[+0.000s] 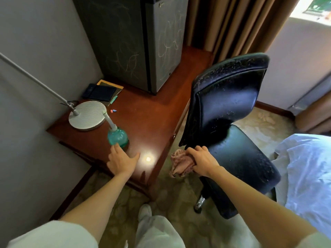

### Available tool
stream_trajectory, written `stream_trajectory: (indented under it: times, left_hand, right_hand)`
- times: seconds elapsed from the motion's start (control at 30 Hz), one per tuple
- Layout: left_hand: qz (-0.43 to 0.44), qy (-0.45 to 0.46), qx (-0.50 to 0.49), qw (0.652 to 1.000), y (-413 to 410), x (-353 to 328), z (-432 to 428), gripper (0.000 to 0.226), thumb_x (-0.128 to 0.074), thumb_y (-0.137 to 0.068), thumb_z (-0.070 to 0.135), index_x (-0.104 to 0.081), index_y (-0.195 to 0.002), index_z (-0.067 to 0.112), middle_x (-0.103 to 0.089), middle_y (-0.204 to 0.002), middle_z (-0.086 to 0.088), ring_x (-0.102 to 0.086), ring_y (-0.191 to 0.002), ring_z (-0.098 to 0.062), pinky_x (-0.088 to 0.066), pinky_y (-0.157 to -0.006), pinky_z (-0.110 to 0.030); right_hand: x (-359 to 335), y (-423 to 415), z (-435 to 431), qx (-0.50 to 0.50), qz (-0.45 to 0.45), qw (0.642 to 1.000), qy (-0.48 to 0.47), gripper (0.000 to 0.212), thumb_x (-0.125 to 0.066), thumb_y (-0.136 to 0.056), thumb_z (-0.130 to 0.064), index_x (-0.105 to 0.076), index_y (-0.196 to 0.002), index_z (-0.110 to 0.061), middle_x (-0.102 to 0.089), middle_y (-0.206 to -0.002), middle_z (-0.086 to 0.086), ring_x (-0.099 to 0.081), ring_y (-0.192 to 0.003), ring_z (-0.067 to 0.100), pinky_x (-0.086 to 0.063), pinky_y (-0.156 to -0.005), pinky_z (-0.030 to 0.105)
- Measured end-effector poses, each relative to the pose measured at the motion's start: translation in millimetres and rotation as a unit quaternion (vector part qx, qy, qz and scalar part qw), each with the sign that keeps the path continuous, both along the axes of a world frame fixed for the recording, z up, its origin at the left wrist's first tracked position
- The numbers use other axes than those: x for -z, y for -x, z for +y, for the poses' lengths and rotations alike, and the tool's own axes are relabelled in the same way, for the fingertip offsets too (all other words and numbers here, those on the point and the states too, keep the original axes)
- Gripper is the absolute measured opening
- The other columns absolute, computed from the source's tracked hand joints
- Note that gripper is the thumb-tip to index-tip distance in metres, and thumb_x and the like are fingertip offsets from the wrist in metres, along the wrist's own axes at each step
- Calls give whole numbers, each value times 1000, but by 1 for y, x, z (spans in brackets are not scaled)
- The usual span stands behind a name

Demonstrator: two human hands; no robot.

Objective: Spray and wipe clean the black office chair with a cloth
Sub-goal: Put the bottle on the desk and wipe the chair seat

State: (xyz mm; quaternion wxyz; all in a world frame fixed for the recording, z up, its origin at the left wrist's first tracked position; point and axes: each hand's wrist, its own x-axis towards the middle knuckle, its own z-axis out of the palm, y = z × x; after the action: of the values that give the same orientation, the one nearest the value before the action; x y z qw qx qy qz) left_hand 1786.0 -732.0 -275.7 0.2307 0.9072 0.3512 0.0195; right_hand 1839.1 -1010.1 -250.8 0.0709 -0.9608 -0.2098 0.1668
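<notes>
On the red-brown wooden desk [152, 113]: a round-bellied teal spray bottle [118, 137] with a grey nozzle stands upright near the front edge, just beside a round ribbed silver lamp base [87, 115].
Left hand [121, 161]: open and flat above the desk's front edge, with the fingers straight and spread. The fingertips are at the bottle's near side, but I cannot tell if they touch it.
Right hand [202, 161]: knuckles up, fingers curled round a crumpled pink cloth [180, 163], at the bottom edge of the chair's backrest where it meets the seat.
Glossy black padded office chair [227, 97]: stands just right of the desk. Its seat reaches toward the bed, and pale specks are scattered over the backrest and seat.
Cloth: bunched out to the left of the gripping hand, hanging between chair and desk above the floor.
Back of the desk: a dark cabinet-like fridge [136, 42] marked with pale scribbles, with a stack of dark notebooks [103, 92] beside it against the wall.
Surroundings: brown pleated curtain [223, 24] behind the chair, rumpled white bedsheet [308, 167] at the right, patterned beige carpet [179, 203] underfoot, and one white shoe [145, 212] below.
</notes>
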Motion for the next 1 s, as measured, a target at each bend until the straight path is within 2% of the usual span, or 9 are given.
stream_trajectory:
  times: [0.17,0.33,0.6,0.73,0.87,1.0]
  left_hand:
    - [5,-1,26,1000,38,-2,-72,90,-68,-76,59,-34,-144,11,-38,-146,-7,-44,-125,-33,-44,-94,-49]
    - [2,-18,146,989,64,-4,-141,89,-63,-80,61,-29,-147,14,-34,-149,-3,-39,-131,-28,-40,-101,-44]
    - [-6,17,391,920,80,0,-256,86,-61,-81,62,-28,-147,19,-32,-149,3,-32,-135,-20,-35,-108,-36]
    - [-2,10,456,890,81,5,-299,87,-60,-78,66,-33,-146,19,-37,-145,3,-35,-133,-19,-37,-106,-37]
    - [-25,-47,527,848,70,14,-332,80,-60,-77,65,-42,-139,17,-47,-135,0,-46,-123,-22,-40,-98,-37]
    - [-11,-43,507,861,43,25,-351,77,-62,-79,57,-38,-140,17,-47,-131,1,-45,-120,-21,-40,-97,-35]
  right_hand:
    - [2,39,-75,-2,12,1000,15,55,-62,-82,-25,-39,-132,-29,-44,-118,6,-38,-113,30,-45,-91,42]
    - [-1,80,-137,10,15,1000,21,55,-65,-80,-23,-41,-129,-29,-45,-118,6,-37,-111,30,-45,-88,41]
    - [-1,116,-215,44,13,999,20,55,-63,-80,-19,-40,-130,-28,-44,-122,5,-38,-111,30,-45,-88,42]
    - [5,115,-235,64,13,998,8,54,-62,-81,-17,-41,-129,-28,-45,-122,6,-37,-111,28,-45,-86,38]
    - [11,97,-239,77,13,997,-11,58,-65,-81,-22,-38,-133,-29,-45,-124,5,-37,-112,27,-44,-88,36]
    - [20,69,-237,71,18,997,-15,61,-68,-81,-29,-37,-134,-29,-45,-125,4,-37,-113,26,-44,-93,37]
